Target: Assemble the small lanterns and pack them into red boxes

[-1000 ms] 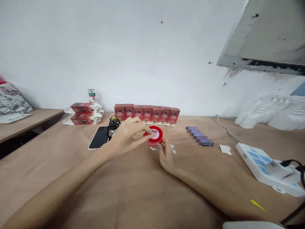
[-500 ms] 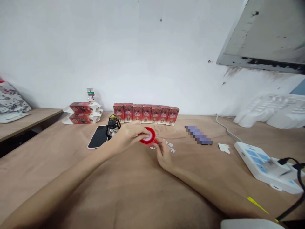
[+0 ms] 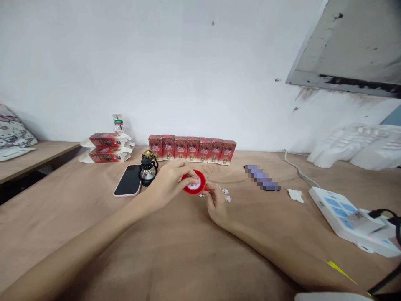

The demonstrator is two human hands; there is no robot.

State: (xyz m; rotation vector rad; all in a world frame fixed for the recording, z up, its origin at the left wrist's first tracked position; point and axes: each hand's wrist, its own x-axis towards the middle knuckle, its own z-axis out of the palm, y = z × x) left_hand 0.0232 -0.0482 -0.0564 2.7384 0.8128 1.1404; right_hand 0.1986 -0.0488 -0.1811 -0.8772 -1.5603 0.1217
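A red round object [image 3: 186, 190], shaped like a shallow cup with a pale disc [image 3: 194, 184] inside its rim, is held above the table with its open side towards me. My right hand [image 3: 216, 205] pinches a narrow red part at its right edge. Reaching over the rim from the left, my left hand [image 3: 171, 179] has its thumb and fingertips closed at the pale disc. Small white pieces [image 3: 225, 191] lie on the table just beyond my right fingers. Left of my left hand stand a black mini lantern [image 3: 148, 169] and a gold-topped one [image 3: 149, 154], partly hidden behind it.
A phone [image 3: 128, 180] lies beside the lanterns. Red printed boxes [image 3: 193, 149] stand in a row near the wall, with opened boxes [image 3: 108, 156] stacked farther left. A blurred purple item [image 3: 261, 177], white scrap [image 3: 295, 195] and power strip [image 3: 336, 217] lie to the right.
The red object has tipped slightly and shifted a little downward. My left fingers have moved within its rim, spreading a little more around the pale disc. My right hand keeps its hold.
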